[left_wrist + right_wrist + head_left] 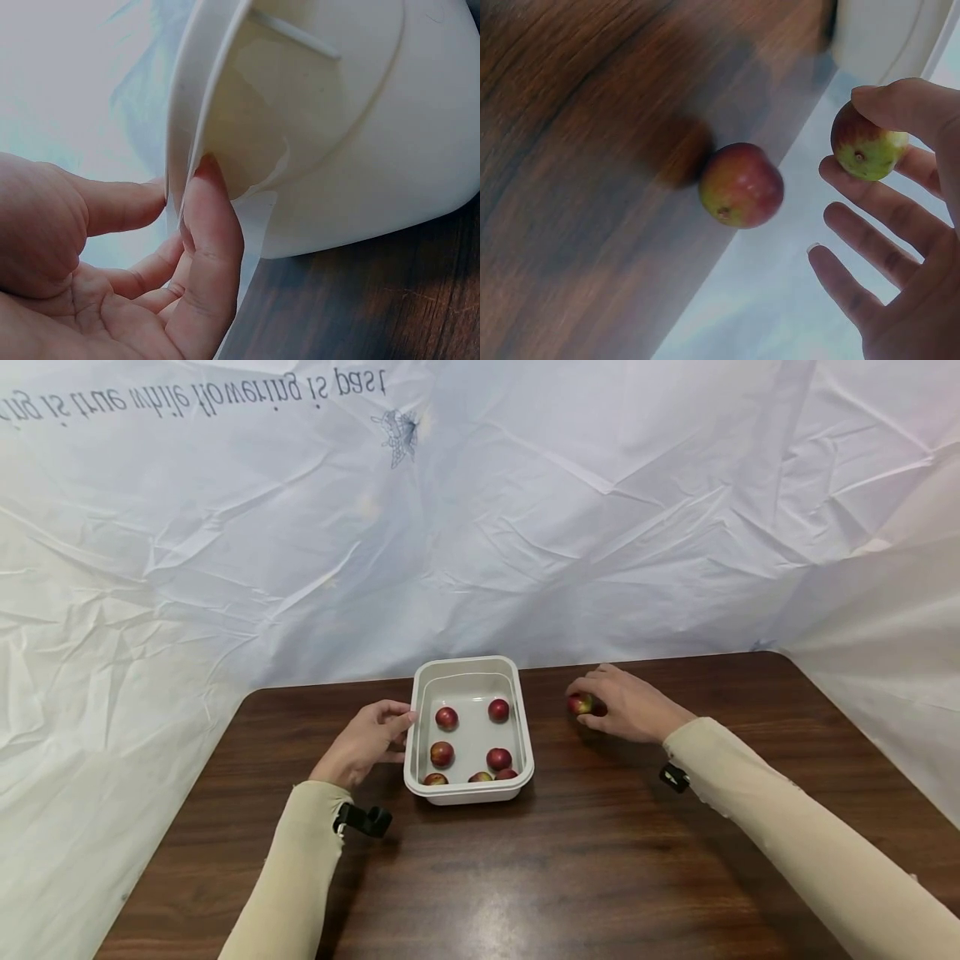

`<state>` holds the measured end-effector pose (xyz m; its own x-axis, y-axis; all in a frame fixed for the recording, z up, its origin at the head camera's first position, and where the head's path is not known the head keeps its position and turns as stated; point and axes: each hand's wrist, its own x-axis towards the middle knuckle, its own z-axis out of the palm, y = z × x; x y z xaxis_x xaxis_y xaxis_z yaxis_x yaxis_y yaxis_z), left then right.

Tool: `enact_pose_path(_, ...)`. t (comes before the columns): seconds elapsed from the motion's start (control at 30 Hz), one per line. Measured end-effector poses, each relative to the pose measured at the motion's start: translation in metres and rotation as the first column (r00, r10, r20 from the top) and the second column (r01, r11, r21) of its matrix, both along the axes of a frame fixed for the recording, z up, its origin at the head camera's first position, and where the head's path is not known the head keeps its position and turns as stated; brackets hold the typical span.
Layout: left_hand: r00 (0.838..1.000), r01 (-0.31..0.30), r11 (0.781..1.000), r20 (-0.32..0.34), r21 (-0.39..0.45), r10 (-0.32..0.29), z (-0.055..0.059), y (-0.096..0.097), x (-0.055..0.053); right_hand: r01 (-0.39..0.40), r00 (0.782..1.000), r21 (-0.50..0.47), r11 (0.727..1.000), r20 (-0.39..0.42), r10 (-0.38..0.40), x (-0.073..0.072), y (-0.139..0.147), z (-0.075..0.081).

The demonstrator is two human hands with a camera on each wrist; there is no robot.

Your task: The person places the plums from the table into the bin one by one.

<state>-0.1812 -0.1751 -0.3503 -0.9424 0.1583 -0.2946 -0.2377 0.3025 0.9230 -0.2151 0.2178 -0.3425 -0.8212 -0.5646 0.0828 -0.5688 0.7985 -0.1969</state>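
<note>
My left hand (366, 739) pinches the left rim of a white plastic tub (468, 792). In the left wrist view the thumb and index finger (214, 247) meet at the rim (196, 90). Inside the tub lie several red plums, among them one plum (446, 719) at the left and another plum (498, 710) at the right. To the right of the tub, my right hand (626, 702) holds a red and green plum (866, 142) between thumb and fingers. A second plum (741, 185) rests on the table beside that hand, apart from the fingertips; the head view does not show it clearly.
The dark wooden table (600, 868) runs back to a wrinkled white sheet (465, 527), which hangs behind and at both sides. Black wrist straps sit on both sleeves, one strap (363, 820) near the tub.
</note>
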Motion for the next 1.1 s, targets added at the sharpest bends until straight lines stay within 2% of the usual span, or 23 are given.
enact_pose_path(0.57,1.000,0.001,1.000,0.000,0.002,-0.001,0.000,0.000,0.000,-0.050,0.998,-0.069,0.996,-0.046,0.047,0.021,-0.011,0.020)
enact_pose_path(0.83,1.000,0.003,1.000,-0.002,0.000,-0.003,0.000,0.000,0.000,-0.095,0.991,-0.086,0.992,-0.098,0.086,0.030,-0.018,0.027)
enact_pose_path(1.1,1.000,-0.004,1.000,-0.003,0.000,0.004,-0.001,0.000,0.000,-0.116,0.989,-0.099,0.988,-0.101,0.106,0.042,-0.028,0.034)
